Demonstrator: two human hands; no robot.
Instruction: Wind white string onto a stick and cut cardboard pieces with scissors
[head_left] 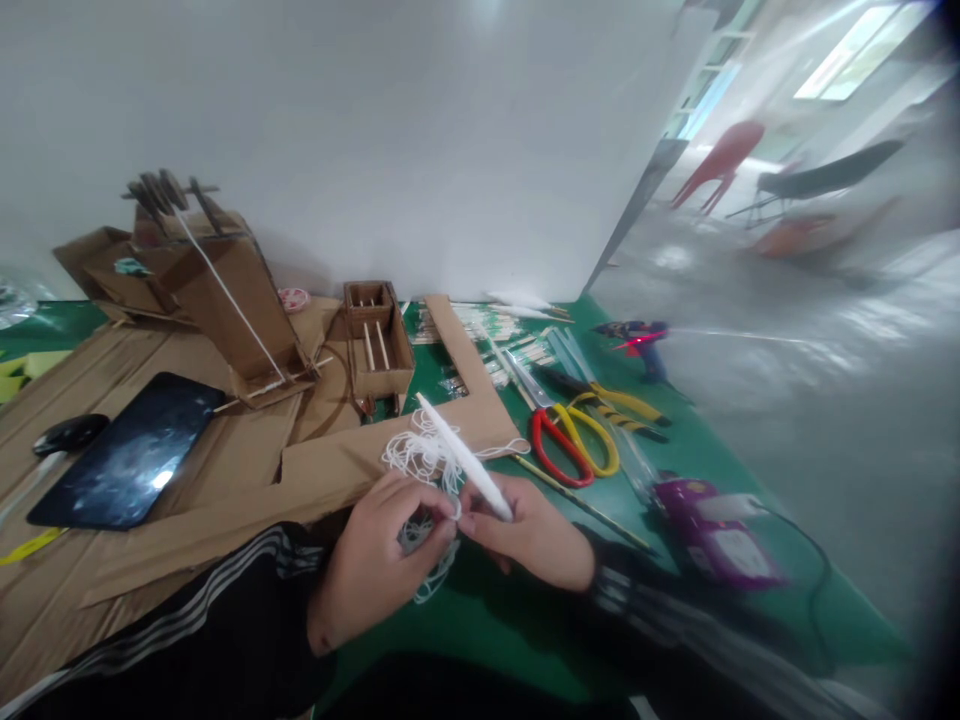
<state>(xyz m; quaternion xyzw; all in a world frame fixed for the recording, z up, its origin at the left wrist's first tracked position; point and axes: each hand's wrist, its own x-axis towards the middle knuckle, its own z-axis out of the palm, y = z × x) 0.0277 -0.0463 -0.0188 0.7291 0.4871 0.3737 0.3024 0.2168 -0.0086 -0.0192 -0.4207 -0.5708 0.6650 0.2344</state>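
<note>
My left hand pinches a strand of white string between thumb and fingertips. The rest of that string lies in a loose tangle on the L-shaped cardboard strip, and some hangs below my fingers. In my right hand is a white tapered stick, pointing up and away to the left. It could be a spindle wound with string, but its surface is too smooth to tell. Both hands nearly touch at the fingertips, above the green table.
Red-and-yellow scissors, yellow-handled pliers and a purple box lie to the right, with a glue gun behind. On the left are a tablet, a mouse and a cardboard crane-like model. A cardboard box frame stands mid-back.
</note>
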